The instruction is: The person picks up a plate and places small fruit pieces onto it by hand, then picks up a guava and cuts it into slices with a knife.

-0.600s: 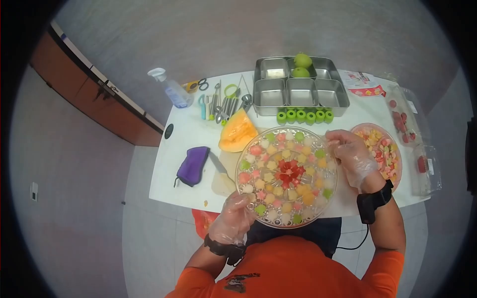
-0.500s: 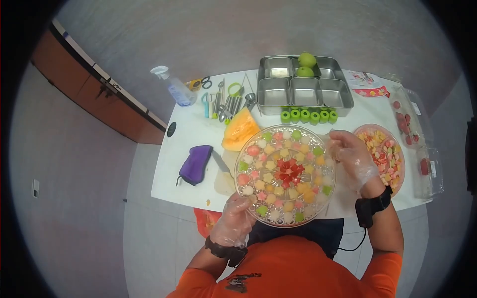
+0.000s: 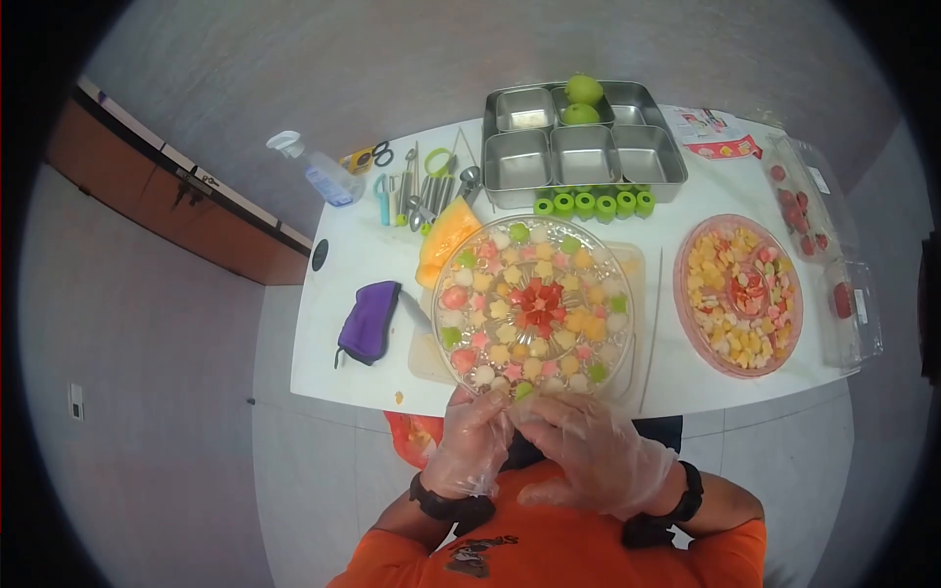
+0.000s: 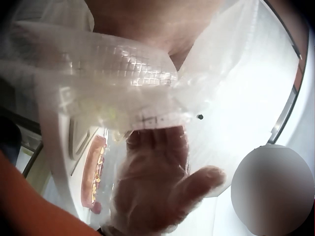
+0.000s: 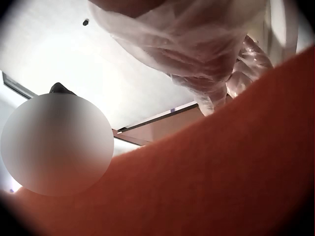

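Clear platter (image 3: 632,323): surface's (image 3: 319,343) six-o'clock edge. Left hand (image 3: 470,449): pinches near rim. Right hand (image 3: 593,459): beside it, grip cannot be told. Hazard: near-edge support alone could let twelve o'clock dip, sliding fruit pieces (image 3: 532,368).

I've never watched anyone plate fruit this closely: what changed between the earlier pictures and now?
The right hand let go of the clear plate's right rim and moved to the near rim, beside the left hand. The plate shifted somewhat left, now hiding more of the orange melon wedge. The left hand still holds the plate; the pink plate and purple pouch stayed put.
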The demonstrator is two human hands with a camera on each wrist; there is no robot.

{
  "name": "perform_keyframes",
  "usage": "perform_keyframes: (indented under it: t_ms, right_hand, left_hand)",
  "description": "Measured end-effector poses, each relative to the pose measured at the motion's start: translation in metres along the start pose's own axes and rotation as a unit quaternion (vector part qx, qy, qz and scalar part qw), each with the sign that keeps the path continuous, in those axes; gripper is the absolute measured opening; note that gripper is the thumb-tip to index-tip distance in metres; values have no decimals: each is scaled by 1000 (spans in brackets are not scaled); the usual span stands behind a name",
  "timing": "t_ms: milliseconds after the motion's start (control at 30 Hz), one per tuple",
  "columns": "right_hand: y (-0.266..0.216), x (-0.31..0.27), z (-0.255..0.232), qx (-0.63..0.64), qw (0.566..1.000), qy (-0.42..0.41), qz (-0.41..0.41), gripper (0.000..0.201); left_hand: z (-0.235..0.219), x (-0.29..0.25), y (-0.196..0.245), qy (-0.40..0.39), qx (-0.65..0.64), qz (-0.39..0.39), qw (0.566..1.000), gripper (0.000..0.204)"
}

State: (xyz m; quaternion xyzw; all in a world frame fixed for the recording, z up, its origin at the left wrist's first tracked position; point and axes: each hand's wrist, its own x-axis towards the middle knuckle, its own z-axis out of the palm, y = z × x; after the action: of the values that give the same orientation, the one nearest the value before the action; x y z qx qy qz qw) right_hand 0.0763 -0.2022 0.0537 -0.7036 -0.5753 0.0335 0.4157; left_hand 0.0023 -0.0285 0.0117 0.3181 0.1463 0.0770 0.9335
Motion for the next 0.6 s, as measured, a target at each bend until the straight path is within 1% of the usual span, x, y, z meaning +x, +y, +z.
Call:
perform_keyframes:
  t_ms: [100,167,300,367,500,567,600]
  right_hand:
    - [7,3,2,-6,1000,-21,19,72]
    - [10,5,4,-6,999,-46,23,71]
    - [21,8,7,-24,999,-42,19,67]
    - [29,11,9,-49,999,-11,7,64]
    - [40,16,9,-34,999,-4,18,63]
    - [49,16,12,-61,998,27,6,62]
    - [54,17,14,-62,998,28,7,62]
  left_hand:
    - [-2,-2,-4,-2,11,23,1000,65]
    - [-6,-3,-6,15,18,43,999,65]
    - [-8,-7,-1,21,10,30,999,65]
    - [-13,-7,-1,37,12,42,998,65]
    - [-16,-8,-1,34,9,47,998,65]
    - [-15,-7,-1,41,5,73,996,63]
    - [-15,-7,-1,40,5,72,997,63]
